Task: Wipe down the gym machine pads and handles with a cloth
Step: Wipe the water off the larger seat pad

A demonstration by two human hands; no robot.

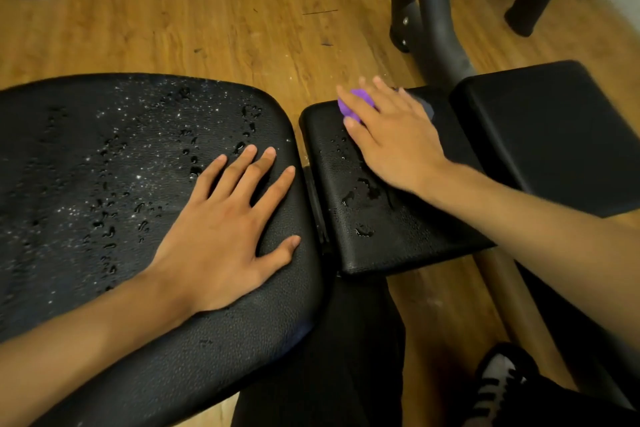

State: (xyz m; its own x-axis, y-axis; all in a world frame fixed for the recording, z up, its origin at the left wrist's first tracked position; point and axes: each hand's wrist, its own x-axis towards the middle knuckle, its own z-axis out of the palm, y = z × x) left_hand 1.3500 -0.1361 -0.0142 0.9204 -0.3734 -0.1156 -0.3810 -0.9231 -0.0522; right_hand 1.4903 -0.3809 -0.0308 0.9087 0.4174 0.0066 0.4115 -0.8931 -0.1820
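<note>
A large black back pad (104, 184) fills the left of the view, speckled with water drops. My left hand (228, 229) rests flat on its right end, fingers spread and straight. Right of it lies a smaller black seat pad (374, 218) with a few wet patches. My right hand (388, 135) presses a purple cloth (356, 104) onto the far part of that seat pad with straight fingers; most of the cloth is hidden under the palm.
Another black pad (554, 128) sits at the right. Grey machine frame tubes (436, 10) rise behind it. Wooden floor (225, 10) lies beyond the pads. My black trouser leg (329, 357) and a black-and-white shoe (498, 381) are at the bottom.
</note>
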